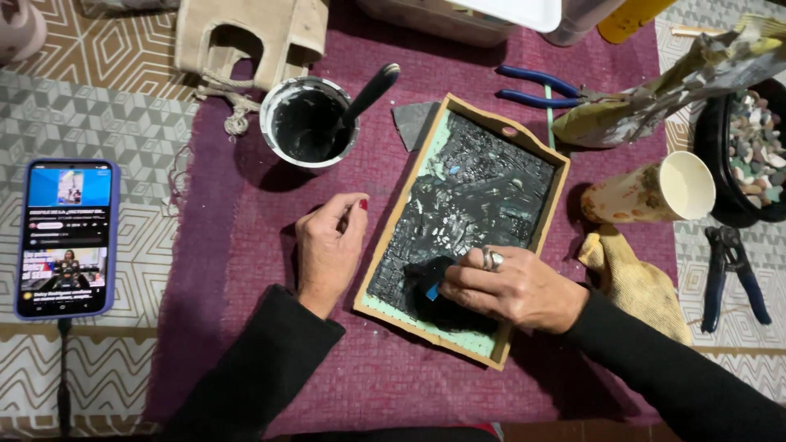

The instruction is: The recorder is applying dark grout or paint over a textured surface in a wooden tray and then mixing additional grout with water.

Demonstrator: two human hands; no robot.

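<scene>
I see a purple cloth [246, 245] covering the middle of the table, and on it, tilted, a wooden tray [463, 233] whose inside is smeared with black grout over small tiles. My right hand [512, 286] rests on the tray's near end, fingers closed around a black sponge [430, 282] that presses on the dark surface; a ring sits on one finger. My left hand [327, 250] lies on the cloth just beside the tray's left edge, loosely curled; I cannot tell whether it pinches anything. At the far left a phone [67, 237] lies with its screen lit. Beyond the left hand stands a white cup of black grout [307, 123] with a dark handle [372, 90] leaning out. To the right of the tray are a paper cup [651, 192] on its side, a yellow rag [634, 282] and blue-handled pliers [733, 274].
</scene>
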